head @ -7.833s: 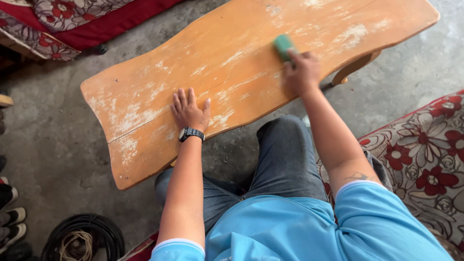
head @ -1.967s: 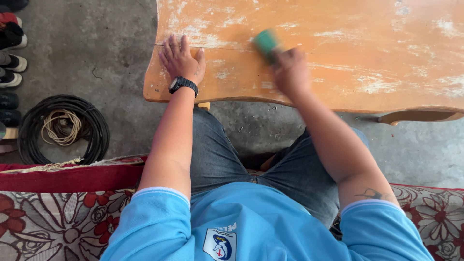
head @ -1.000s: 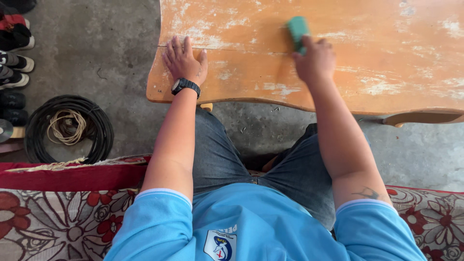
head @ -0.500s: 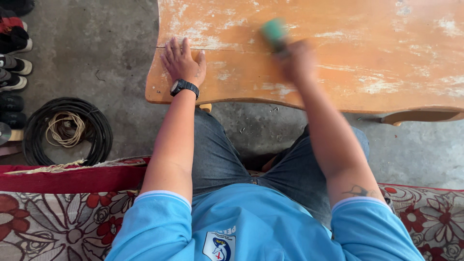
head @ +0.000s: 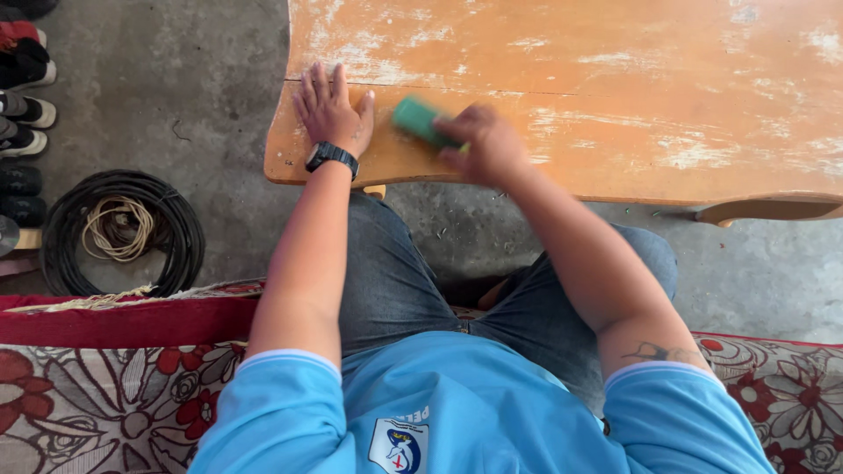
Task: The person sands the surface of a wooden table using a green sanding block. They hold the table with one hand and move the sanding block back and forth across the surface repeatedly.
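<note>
A worn orange wooden tabletop [head: 615,79] with pale scuffed patches stretches across the top of the view. My left hand [head: 329,110], a black watch on its wrist, lies flat with fingers spread near the table's left corner. My right hand [head: 487,145] grips a green sanding block [head: 420,119] and presses it on the wood just right of my left hand. The right hand and block are motion-blurred. I sit with my knees under the table's front edge.
A coil of black cable [head: 118,230] with a lighter cord inside lies on the concrete floor at left. Shoes [head: 22,105] line the left edge. A red floral cushion [head: 97,386] runs beneath me. A table leg [head: 764,211] shows at right.
My right hand has slid the green block leftward and nearer along the tabletop, close to my left hand. The left hand has stayed flat in the same spot.
</note>
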